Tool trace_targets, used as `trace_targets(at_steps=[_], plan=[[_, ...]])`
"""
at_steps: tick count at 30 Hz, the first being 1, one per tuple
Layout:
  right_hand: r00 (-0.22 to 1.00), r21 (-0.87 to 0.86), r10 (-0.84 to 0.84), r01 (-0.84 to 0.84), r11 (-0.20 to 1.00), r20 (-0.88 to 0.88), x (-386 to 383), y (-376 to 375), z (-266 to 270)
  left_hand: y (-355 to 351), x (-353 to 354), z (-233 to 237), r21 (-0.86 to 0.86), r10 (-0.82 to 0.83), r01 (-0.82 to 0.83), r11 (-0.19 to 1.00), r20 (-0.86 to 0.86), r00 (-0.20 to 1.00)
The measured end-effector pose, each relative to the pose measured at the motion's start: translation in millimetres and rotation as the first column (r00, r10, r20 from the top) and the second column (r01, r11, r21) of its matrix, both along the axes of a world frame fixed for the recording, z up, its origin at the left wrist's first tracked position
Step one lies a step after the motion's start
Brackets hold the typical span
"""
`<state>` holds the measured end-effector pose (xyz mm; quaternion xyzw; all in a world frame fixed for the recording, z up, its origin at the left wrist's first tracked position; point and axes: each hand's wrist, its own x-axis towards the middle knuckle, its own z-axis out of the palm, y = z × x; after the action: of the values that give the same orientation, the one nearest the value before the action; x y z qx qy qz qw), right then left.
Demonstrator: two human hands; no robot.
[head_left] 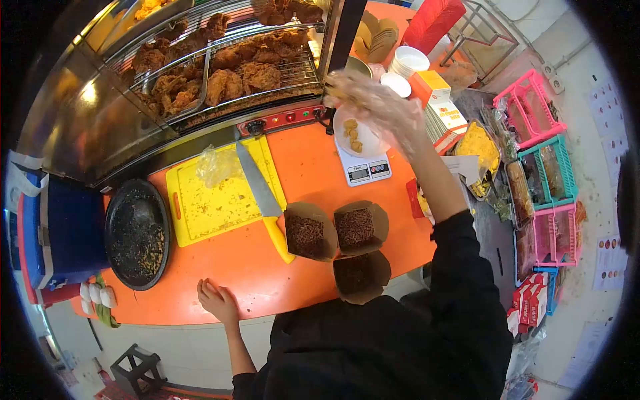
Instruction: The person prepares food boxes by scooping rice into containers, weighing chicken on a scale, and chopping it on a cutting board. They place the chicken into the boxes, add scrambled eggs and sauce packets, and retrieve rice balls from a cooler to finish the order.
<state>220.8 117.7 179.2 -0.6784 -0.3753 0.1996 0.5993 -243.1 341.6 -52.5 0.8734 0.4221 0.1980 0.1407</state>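
My right hand (383, 110), in a clear plastic glove, hangs over a white bowl (369, 145) holding several light-brown pieces. Motion blur smears its fingers, and I cannot make out what may be in them. Under the bowl is a white digital scale (375, 170). My bare left hand (218, 301) rests at the orange table's front edge, fingers loosely apart and holding nothing. Between the hands stand three open cardboard boxes: one with dark reddish-brown grains (308, 233), a similar one (357, 225), and a shadowed one nearest me (361, 275).
A knife (257, 180) with a yellow handle lies across the yellow cutting board (210, 223), beside crumpled plastic (217, 167). Left is a black round pan (138, 233). Fried chicken (260, 77) fills the display case behind. Stacked white bowls (410, 60) and baskets (557, 173) stand right.
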Motion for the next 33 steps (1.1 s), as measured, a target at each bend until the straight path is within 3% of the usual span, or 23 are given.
trace_targets(at_steps=[1,2,3,4,6,7,8,10,11,12,14,15,20,22,23,24,25,27,28,29,30,31,33], plan=[[0.999,-0.004,0.043,-0.043,0.999,-0.013,-19,29,39,0,0,0,-0.007,0.007,-0.007,1.0,-0.005,1.0],[0.911,-0.165,0.09,-0.024,0.986,0.402,-22,59,60,-1,-1,0,-0.014,0.015,-0.015,1.0,-0.009,1.0],[0.652,-0.238,0.117,0.099,0.966,0.749,-26,89,82,0,-6,0,-0.012,0.031,-0.031,0.999,-0.007,1.0],[0.479,-0.132,0.082,0.072,0.989,0.874,-37,118,105,0,-6,-1,-0.015,0.015,-0.015,1.0,0.001,1.0],[0.161,0.266,-0.231,-0.25,0.931,0.96,-19,176,108,5,-5,-10,0.008,0.041,-0.042,0.999,0.036,0.999],[-0.147,-0.083,0.091,0.06,0.995,0.985,-34,187,141,7,-11,-20,0.059,-0.003,0.003,0.998,0.006,1.0],[-0.164,-0.061,0.065,0.03,0.998,0.984,-40,204,154,10,-15,-22,0.108,-0.047,0.05,0.993,-0.03,0.998],[0.244,-0.089,0.096,-0.039,0.995,0.965,-45,237,176,11,-16,-23,0.104,-0.022,0.023,0.994,-0.01,1.0],[-0.278,-0.09,0.163,0.256,0.962,0.947,-20,295,173,9,-15,-21,0.075,-0.031,0.031,0.997,-0.006,1.0],[-0.02,0.217,-0.225,-0.188,0.958,0.974,7,332,168,9,-15,-19,0.085,-0.021,0.021,0.996,0.002,1.0],[-0.156,-0.019,0.025,0.036,0.999,0.987,1,349,162,7,-12,-13,0.061,-0.008,0.006,0.998,0.034,0.999],[-0.155,-0.019,0.026,0.047,0.999,0.988,0,356,164,6,-10,-8,0.028,0.008,-0.009,1.0,0.04,0.999],[0.455,-0.315,0.142,0.332,0.889,0.879,-6,362,186,5,-8,-8,-0.012,0.011,-0.011,1.0,0.022,1.0],[0.376,-0.211,0.287,-0.229,0.95,0.881,13,316,150,5,-9,-10,-0.037,0.027,-0.026,0.999,0.02,0.999],[0.012,-0.086,0.088,-0.141,0.986,0.996,9,270,138,6,-9,-10,-0.031,0.021,-0.021,0.999,0.025,0.999],[-0.37,0.063,-0.102,-0.116,0.991,0.923,-36,204,140,6,-8,-10,-0.026,0.019,-0.019,0.999,0.031,0.999],[0.057,-0.183,0.178,0.097,0.978,0.982,-40,176,118,6,-7,-8,-0.011,0.023,-0.023,1.0,0.009,1.0],[-0.137,-0.381,0.498,0.482,0.789,0.857,-30,86,61,8,-8,-10,-0.009,0.019,-0.019,1.0,-0.007,1.0],[-0.09,-0.196,0.248,0.388,0.9,0.964,3,40,1,7,-7,-9,0.007,0.024,-0.024,1.0,-0.024,0.999],[0.397,-0.556,0.411,0.719,0.416,0.821,29,0,-58,4,-3,-2,-0.043,0.041,-0.042,0.998,-0.019,0.999],[0.404,-0.487,0.273,0.766,0.42,0.873,41,-46,-109,3,-2,-1,-0.045,0.048,-0.049,0.998,-0.021,0.999],[0.354,-0.319,0.052,0.758,0.569,0.934,41,-73,-145,4,-1,0,-0.044,0.049,-0.05,0.998,-0.022,0.999],[0.662,-0.573,-0.216,0.738,0.357,0.718,55,-101,-195,2,1,4,-0.034,0.053,-0.054,0.998,-0.031,0.998]])
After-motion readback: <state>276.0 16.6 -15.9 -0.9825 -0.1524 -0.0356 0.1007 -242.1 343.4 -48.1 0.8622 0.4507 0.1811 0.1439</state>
